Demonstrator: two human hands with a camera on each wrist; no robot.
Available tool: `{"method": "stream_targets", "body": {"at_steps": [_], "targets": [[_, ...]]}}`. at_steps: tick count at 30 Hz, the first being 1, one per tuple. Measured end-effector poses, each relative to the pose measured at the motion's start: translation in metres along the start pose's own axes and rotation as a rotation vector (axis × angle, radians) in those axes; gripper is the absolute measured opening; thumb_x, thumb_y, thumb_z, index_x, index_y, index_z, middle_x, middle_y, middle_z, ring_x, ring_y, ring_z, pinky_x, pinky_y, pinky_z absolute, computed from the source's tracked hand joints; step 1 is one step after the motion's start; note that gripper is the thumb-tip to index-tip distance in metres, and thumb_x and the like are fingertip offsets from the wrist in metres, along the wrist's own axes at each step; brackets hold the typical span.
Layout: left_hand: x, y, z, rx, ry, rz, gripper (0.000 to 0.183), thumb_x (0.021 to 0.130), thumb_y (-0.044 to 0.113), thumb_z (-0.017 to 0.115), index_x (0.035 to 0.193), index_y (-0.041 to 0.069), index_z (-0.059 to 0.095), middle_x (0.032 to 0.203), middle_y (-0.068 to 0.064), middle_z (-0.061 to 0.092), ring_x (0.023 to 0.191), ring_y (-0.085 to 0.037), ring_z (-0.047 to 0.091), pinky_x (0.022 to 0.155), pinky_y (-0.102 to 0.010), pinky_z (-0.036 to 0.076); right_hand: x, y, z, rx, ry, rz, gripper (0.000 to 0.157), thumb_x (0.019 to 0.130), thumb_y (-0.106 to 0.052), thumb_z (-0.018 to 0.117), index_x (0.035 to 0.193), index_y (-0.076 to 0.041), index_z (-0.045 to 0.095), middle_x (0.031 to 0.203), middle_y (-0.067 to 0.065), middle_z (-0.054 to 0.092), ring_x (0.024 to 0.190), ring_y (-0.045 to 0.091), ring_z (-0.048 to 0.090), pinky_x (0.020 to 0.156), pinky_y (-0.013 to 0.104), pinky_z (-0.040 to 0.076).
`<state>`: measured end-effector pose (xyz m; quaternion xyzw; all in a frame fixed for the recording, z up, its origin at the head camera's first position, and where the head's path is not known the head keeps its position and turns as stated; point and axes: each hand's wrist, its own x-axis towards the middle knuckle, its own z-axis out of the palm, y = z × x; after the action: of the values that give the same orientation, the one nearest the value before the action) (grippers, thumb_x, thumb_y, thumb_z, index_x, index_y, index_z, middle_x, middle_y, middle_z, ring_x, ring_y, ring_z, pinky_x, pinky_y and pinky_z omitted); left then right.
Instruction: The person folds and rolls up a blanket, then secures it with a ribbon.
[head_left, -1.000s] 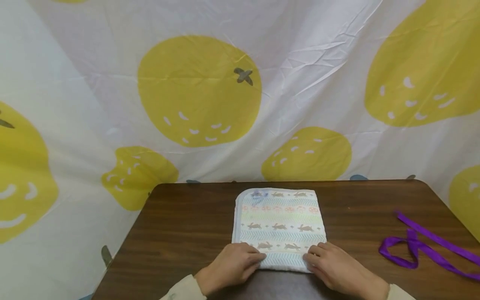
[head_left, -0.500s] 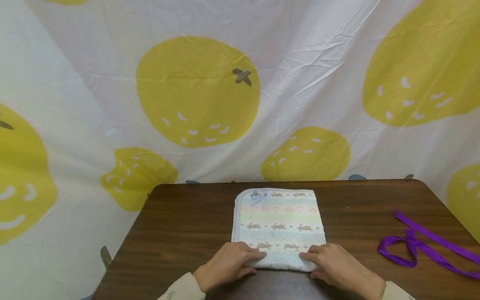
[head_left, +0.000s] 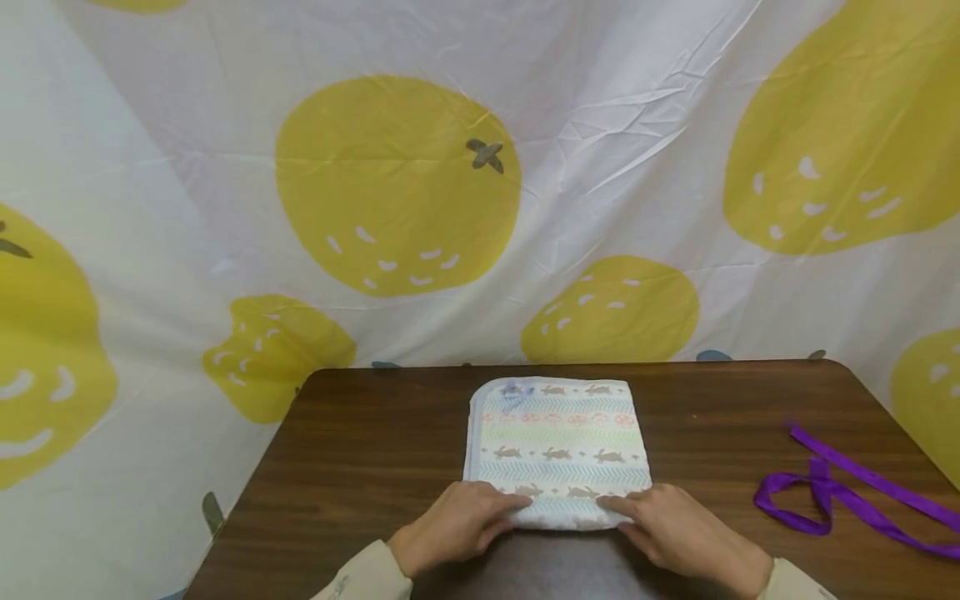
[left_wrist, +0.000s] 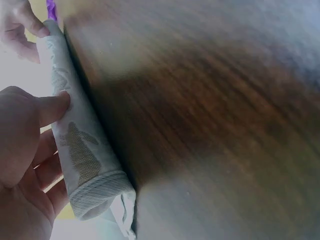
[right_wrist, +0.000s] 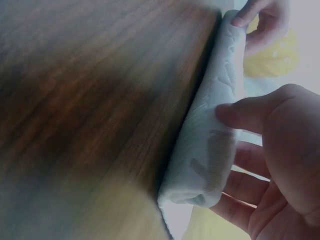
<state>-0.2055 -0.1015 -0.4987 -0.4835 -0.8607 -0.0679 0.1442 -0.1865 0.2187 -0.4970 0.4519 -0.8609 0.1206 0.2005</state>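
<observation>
A folded baby cloth [head_left: 558, 442] with rabbit and zigzag bands lies on the brown table [head_left: 367, 450]. Its near edge is turned up into a thick fold. At the near left corner my left hand [head_left: 461, 521] pinches that fold; the left wrist view shows the thumb [left_wrist: 55, 107] on the near side and the fingers behind. My right hand [head_left: 678, 529] holds the near right part likewise, its thumb [right_wrist: 235, 115] pressing the fold in the right wrist view. At the fold's open end, layers of cloth [left_wrist: 102, 192] show. The cloth's underside is hidden.
A loose purple ribbon [head_left: 862, 472] lies looped on the right side of the table. Behind the table's far edge hangs a white curtain [head_left: 622, 175] with large yellow fruit prints.
Both hands have turned the cloth's near edge up and slightly away from me, so its near border sits farther back. The thumbs now show below the edge. The ribbon has stayed put.
</observation>
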Motion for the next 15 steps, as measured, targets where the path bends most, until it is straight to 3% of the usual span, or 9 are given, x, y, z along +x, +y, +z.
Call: {"method": "stream_targets", "body": {"at_steps": [6, 11, 15], "targets": [[0.0021, -0.0006, -0.0016, -0.025, -0.001, 0.003, 0.029, 0.09, 0.024, 0.062, 0.119, 0.022, 0.063, 0.097, 0.011, 0.068, 0.082, -0.001, 0.062, 0.07, -0.017, 0.05, 0.0004, 0.0033, 0.0006, 0.065, 0.019, 0.008, 0.036, 0.076, -0.01, 0.072, 0.111, -0.013, 0.065, 0.076, -0.007, 0.068, 0.063, -0.002, 0.056, 0.056, 0.023, 0.048], [0.0036, -0.0022, -0.0018, -0.045, -0.003, 0.007, 0.028, 0.09, 0.023, 0.062, 0.117, 0.023, 0.064, 0.097, 0.012, 0.066, 0.081, 0.002, 0.061, 0.069, -0.016, 0.049, 0.0007, 0.0053, 0.0016, 0.135, 0.055, 0.018, 0.034, 0.077, -0.006, 0.071, 0.109, -0.013, 0.063, 0.067, -0.013, 0.06, 0.056, -0.008, 0.044, 0.051, 0.016, 0.042], [0.0059, -0.0043, -0.0042, -0.089, -0.055, -0.026, 0.029, 0.091, 0.023, 0.06, 0.12, 0.023, 0.063, 0.1, 0.013, 0.067, 0.087, 0.002, 0.061, 0.073, -0.017, 0.049, 0.0016, 0.0075, 0.0027, 0.202, 0.072, 0.032, 0.032, 0.078, -0.004, 0.071, 0.107, -0.013, 0.061, 0.06, -0.02, 0.045, 0.052, -0.01, 0.032, 0.049, 0.009, 0.033]]}}
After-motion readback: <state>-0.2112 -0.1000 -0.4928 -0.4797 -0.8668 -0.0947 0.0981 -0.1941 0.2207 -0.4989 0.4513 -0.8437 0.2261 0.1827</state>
